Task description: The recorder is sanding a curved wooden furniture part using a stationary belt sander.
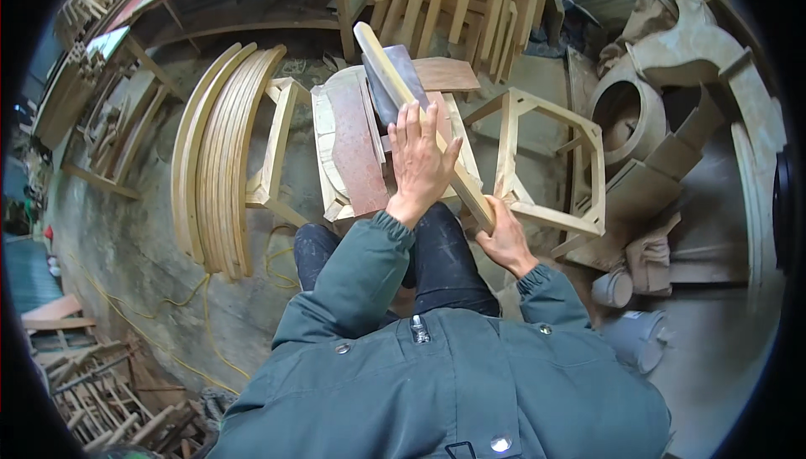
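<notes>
A long, pale wooden strip [379, 58] slants across the middle, from the far left down toward my body. My left hand [418, 161] lies on it with the fingers stretched out. At its near end, my right hand [507, 239] is wrapped round the wood. Under the strip is a dark grey flat piece [410, 69], resting over a wooden stool-like frame [336, 207]. A reddish, curved-edge board [353, 140] lies on that same frame, left of my left hand. Another reddish-brown board [445, 75] is just beyond the grey piece.
Curved wooden slats [227, 157] stand bundled at the left, beside a wooden frame [280, 136]. Another open frame [598, 174] stands at the right, near a machine with a round opening [625, 115]. Stacked frames [453, 6] are at the back. A yellow cord [206, 325] crosses the floor.
</notes>
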`<state>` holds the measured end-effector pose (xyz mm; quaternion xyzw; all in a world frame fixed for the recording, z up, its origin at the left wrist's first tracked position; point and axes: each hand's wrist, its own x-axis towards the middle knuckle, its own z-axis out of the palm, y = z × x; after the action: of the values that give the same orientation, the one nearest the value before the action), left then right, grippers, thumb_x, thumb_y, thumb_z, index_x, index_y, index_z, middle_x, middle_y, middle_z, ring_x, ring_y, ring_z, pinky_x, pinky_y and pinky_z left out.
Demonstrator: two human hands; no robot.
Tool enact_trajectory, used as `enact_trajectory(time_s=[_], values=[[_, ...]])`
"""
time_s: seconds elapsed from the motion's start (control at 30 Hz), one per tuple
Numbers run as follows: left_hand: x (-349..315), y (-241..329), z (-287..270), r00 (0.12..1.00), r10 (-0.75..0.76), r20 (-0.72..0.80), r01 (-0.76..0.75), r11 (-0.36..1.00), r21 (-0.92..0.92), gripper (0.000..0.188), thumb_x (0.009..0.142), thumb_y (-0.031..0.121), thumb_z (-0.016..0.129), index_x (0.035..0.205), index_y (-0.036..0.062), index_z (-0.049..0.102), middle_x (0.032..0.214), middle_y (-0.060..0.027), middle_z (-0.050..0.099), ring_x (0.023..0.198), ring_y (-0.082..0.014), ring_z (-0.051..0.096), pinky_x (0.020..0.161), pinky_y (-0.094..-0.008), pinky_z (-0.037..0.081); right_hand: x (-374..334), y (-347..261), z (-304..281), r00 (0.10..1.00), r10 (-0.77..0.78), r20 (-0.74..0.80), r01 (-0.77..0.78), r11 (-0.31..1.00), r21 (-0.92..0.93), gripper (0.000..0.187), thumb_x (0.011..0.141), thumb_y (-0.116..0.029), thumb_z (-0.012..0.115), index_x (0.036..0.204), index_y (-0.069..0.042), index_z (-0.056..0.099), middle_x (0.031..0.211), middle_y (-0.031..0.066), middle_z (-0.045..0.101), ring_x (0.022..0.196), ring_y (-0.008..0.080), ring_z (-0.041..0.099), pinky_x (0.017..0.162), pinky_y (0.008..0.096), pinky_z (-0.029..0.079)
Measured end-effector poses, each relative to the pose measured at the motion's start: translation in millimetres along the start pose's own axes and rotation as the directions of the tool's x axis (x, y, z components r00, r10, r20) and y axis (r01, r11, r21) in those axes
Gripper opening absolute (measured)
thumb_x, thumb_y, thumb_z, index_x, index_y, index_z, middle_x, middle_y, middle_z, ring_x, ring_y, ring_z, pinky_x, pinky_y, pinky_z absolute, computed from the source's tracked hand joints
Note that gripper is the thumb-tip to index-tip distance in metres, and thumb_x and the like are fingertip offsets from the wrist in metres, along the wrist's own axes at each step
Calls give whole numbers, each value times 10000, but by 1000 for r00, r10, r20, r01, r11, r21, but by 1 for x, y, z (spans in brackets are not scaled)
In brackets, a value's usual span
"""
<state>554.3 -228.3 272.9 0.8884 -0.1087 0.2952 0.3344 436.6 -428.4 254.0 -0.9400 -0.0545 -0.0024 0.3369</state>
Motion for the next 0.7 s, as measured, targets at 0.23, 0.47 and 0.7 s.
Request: enact_trajectory(time_s=[0.23,0.47,0.7], values=[[1,-60,44,955,-80,285,-5,958,287,775,995,459,555,1591,-1,372,1676,-264,273,1589,-435,152,1241,-664,101,-92,37,-12,1000,-14,-12,10,952,-306,782,769,-47,756,1480,-163,454,1057,168,583,1022,397,616,848,496,543],[-25,-23,36,897,-144,418,-31,922,385,788,987,403,525,1599,-43,308,1681,-279,247,1591,-425,157,1247,-652,112,-208,86,-83,988,28,155,0,984,-178,836,789,-239,829,1544,-235,471,946,105,623,805,364,674,706,479,565],[-23,-13,32,890,-115,440,-84,909,408,792,981,384,523,1591,-70,301,1672,-286,263,1587,-414,186,1257,-646,105,-227,63,-98,977,100,187,-62,978,-198,749,800,-336,840,1485,-222,562,891,97,607,738,347,665,631,466,546]])
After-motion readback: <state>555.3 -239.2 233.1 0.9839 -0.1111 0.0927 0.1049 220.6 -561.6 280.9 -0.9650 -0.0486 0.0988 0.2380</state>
